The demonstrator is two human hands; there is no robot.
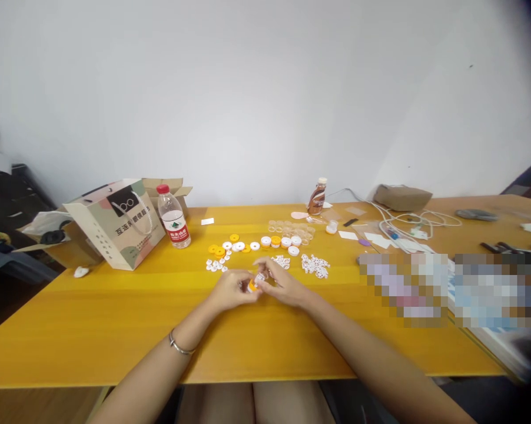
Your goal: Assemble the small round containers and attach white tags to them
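Observation:
My left hand (235,290) is closed around a small orange-and-white round case (252,286), low over the table. Against its upper side my right hand (282,284) pinches a small white piece (260,278), whose exact kind I cannot make out. The fingers of both hands meet and partly hide these parts. Just beyond lie white perforated pieces (317,266), small white caps (216,265), orange discs (220,251) and white rings (254,246). Behind them stand a row of white-and-orange round cases (275,241) and several clear cups (287,227).
At the left stand a paper bag (115,227), a cardboard box (177,191) and a water bottle (174,218). A brown drink bottle (317,197) stands at the back. White cables (389,221), a brown package (402,197) and white cards (378,240) lie to the right.

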